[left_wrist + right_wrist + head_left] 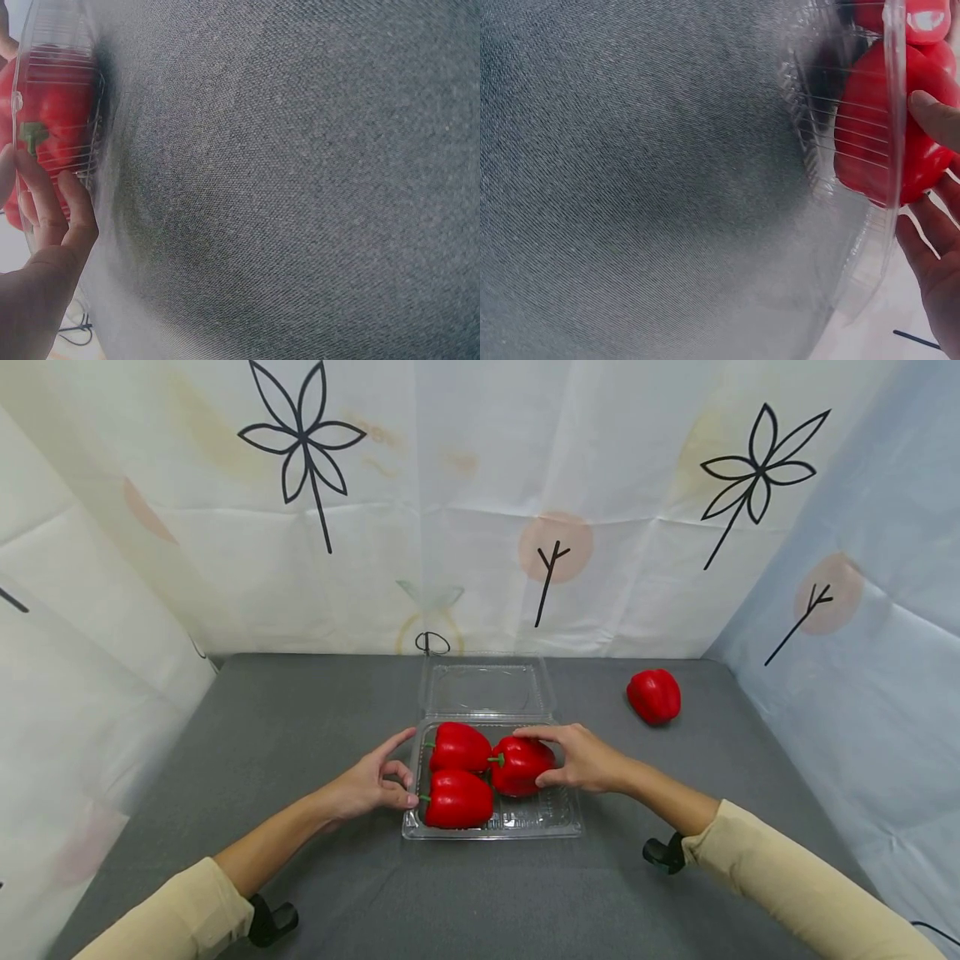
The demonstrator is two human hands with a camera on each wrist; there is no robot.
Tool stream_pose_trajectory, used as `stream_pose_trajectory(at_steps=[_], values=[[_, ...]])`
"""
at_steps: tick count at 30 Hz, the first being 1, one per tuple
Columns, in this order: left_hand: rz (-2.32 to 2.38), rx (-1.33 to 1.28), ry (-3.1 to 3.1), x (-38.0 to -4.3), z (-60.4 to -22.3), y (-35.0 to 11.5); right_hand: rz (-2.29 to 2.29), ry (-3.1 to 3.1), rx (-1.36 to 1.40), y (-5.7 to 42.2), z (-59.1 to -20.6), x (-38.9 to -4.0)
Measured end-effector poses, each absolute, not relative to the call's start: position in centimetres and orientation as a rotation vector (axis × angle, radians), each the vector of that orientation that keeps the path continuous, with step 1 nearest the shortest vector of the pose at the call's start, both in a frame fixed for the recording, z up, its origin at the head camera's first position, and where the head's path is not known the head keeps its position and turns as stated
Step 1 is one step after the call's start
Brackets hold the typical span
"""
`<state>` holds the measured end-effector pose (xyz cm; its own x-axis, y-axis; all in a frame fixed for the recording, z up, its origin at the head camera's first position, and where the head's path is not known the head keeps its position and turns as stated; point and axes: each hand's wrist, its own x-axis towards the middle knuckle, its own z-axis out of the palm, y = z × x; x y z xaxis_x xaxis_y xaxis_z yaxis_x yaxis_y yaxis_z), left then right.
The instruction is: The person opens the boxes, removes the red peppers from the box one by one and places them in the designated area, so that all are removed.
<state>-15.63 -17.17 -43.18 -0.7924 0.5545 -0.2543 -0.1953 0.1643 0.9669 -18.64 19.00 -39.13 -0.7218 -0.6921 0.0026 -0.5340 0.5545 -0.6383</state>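
A clear plastic clamshell container (528, 822) stands on the grey cloth, its lid (483, 689) folded back. Inside its left half lie two red bell peppers, a rear bell pepper (459, 745) and a front bell pepper (459, 800), stems facing left. My right hand (581, 757) holds a third bell pepper (517, 768) between thumb and fingers, within the container's right half and stem towards the left. At the container's left side, my left hand (375, 781) holds the rim, thumb at the edge; in the left wrist view its fingers (49, 217) lie along the outer wall.
Another red bell pepper (654, 697) lies on the grey tabletop (337, 893) at the back right. White patterned cloth (480, 485) hangs behind the table and along both sides.
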Motion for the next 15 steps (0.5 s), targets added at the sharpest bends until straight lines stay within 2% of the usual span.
stream_pose_trajectory(at_steps=[15], values=[[1.694, 0.340, 1.856, -15.5, -43.1, -17.0, -1.021, 2.607, -1.010, 20.5, -35.8, -19.2]])
